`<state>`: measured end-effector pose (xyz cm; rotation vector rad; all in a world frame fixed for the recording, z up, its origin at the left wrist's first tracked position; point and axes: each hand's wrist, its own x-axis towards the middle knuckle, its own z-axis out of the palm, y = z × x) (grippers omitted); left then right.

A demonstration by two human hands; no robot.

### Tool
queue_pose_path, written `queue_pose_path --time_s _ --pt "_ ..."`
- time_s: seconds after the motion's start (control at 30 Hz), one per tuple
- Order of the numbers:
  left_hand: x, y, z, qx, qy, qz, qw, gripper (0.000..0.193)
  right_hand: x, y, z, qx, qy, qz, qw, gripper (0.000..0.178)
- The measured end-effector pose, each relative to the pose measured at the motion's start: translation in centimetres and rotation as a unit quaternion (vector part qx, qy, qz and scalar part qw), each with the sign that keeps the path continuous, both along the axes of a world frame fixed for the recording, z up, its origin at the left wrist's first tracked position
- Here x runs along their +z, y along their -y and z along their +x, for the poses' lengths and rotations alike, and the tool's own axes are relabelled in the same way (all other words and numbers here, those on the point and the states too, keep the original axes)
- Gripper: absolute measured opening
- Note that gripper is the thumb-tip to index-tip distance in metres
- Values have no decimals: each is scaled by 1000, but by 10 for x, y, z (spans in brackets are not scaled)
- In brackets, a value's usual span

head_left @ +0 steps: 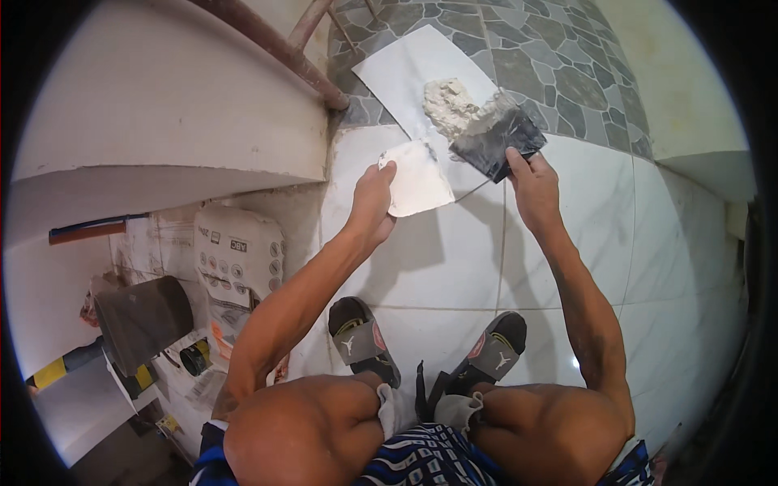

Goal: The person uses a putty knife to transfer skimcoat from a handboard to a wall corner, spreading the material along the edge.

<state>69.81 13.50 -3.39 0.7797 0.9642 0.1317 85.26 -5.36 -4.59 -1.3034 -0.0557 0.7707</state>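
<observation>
Left hand (373,197) found gripping a white-coated flat plate (417,182) by its left edge, thumb uppermost; my right hand (534,183) pinches a dark flat blade (496,148) by its near edge, the far edge meeting pale paste (450,106) heaped on a white board (391,68). In my judgement, too steep a tilt of the blade could shed paste onto the glossy floor tiles (570,243) just beside the board. Pushing hard against the heap could also skid the board, since neither hand steadies it.
</observation>
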Motion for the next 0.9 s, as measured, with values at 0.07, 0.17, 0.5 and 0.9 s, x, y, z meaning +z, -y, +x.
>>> queue_pose_path --time_s 0.07,0.17,0.5,0.9 --pt "14 4 9 2 10 -37 999 29 47 -3 -13 77 314 -209 923 28" --pt "27 6 12 -5 34 -74 997 29 54 -13 -22 153 557 -24 816 48" --pt "37 -3 4 -4 111 -25 993 30 36 1 -2 232 728 -78 641 58" --pt "39 -11 -7 13 126 117 985 34 -67 55 30 -77 -159 -104 979 19"
